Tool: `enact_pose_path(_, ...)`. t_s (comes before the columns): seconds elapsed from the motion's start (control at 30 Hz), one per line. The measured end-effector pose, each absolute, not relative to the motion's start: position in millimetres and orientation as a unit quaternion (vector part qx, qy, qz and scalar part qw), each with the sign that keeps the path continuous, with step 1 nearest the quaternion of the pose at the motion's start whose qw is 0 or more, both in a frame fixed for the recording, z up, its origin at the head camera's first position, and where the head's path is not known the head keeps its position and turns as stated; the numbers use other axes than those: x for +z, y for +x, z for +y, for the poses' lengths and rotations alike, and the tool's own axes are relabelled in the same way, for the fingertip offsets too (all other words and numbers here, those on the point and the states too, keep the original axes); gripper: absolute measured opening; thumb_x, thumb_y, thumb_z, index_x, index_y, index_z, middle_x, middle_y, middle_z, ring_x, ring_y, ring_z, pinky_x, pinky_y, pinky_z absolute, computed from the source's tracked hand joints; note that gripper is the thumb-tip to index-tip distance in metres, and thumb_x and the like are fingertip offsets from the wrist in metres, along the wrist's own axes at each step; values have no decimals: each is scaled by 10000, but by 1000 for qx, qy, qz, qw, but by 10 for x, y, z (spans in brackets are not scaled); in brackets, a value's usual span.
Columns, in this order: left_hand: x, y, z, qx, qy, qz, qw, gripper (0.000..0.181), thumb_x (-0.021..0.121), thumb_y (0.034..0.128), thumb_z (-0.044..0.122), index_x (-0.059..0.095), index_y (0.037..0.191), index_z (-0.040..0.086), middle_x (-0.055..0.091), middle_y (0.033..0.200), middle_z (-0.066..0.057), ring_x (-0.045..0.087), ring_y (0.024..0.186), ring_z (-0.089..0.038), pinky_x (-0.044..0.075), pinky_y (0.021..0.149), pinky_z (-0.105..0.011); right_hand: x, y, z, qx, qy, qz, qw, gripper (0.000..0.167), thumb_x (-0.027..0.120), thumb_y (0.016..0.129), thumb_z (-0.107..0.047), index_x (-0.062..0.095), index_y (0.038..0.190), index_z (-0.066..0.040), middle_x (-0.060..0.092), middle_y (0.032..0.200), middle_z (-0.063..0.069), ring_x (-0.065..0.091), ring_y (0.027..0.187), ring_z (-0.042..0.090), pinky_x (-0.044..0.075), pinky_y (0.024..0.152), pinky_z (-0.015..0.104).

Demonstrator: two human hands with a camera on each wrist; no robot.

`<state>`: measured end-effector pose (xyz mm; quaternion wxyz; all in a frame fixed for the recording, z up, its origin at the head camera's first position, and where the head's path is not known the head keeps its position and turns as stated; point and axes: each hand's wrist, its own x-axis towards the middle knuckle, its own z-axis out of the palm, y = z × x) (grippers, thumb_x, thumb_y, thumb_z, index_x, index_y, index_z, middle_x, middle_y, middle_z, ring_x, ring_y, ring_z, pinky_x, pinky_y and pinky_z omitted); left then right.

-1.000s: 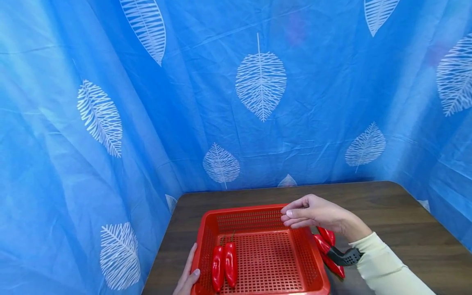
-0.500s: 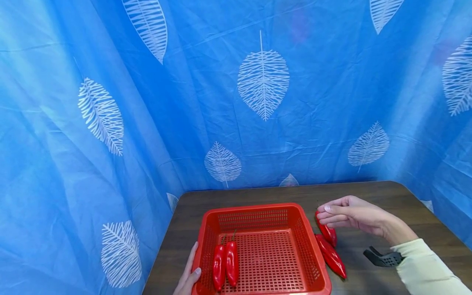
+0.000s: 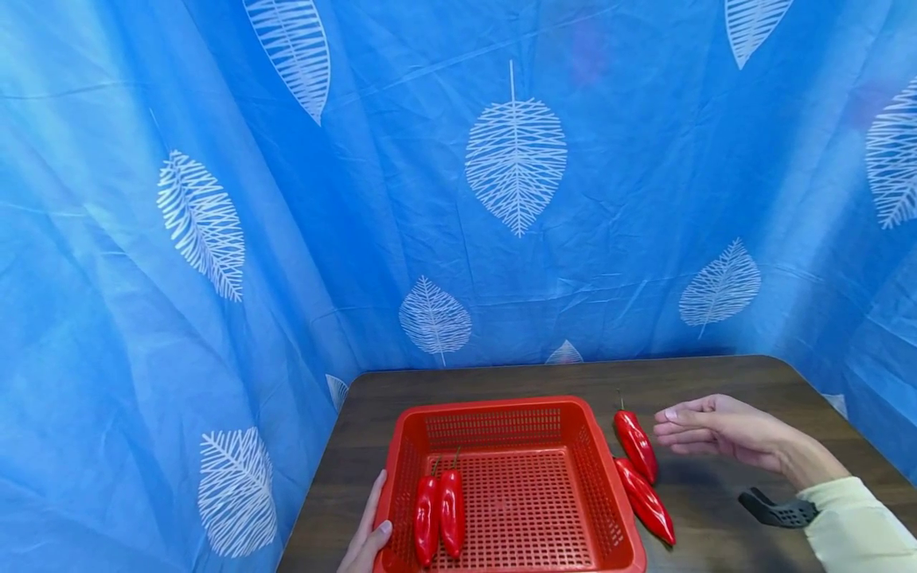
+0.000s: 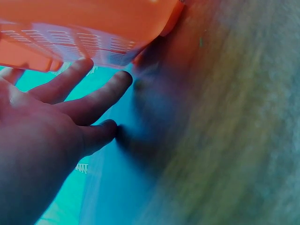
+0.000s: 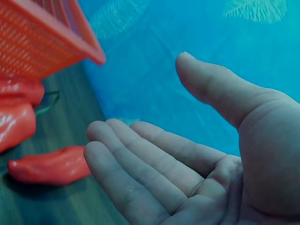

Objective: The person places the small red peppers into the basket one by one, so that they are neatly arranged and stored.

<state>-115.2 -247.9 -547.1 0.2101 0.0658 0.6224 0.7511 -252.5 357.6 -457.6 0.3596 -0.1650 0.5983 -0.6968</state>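
Note:
A red plastic basket [image 3: 501,403] with perforated walls stands on the table. Inside, on its left, two glossy red chili peppers [image 3: 426,521] lie side by side, green stems pointing away. My left hand [image 3: 365,529] is against the basket's left outer wall, thumb at the rim; its fingers look straight in the left wrist view. Right of the basket, one red chili pepper [image 3: 635,446] lies just beyond another chili pepper [image 3: 647,500]. My right hand [image 3: 723,434], fingers extended and holding nothing, is over the table to their right. The right wrist view shows another red pepper [image 5: 51,166] near the fingertips.
The dark wood-grain table [image 3: 716,382] extends behind and right of the basket. A blue curtain [image 3: 358,199] with white leaf prints surrounds it at the back and sides. A black wrist strap mount [image 3: 777,509] sticks out below my right wrist.
My right hand has moved right, from above the basket's right rim to beyond the peppers outside it, uncovering them. My left hand stays against the basket.

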Motion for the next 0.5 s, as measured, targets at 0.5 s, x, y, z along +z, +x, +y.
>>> enact_pose_path(0.5, -5466, -1147, -2471, 762, 44, 611, 210, 863, 433, 1169, 382, -228, 1723, 342, -89, 1768, -356, 443, 1517, -328, 512, 1151, -574, -4861, -2671, 3661, -658, -86, 671, 330, 400, 515, 1176, -208, 649, 1407, 90, 790, 1306, 155, 769, 1212, 269, 607, 1054, 414)
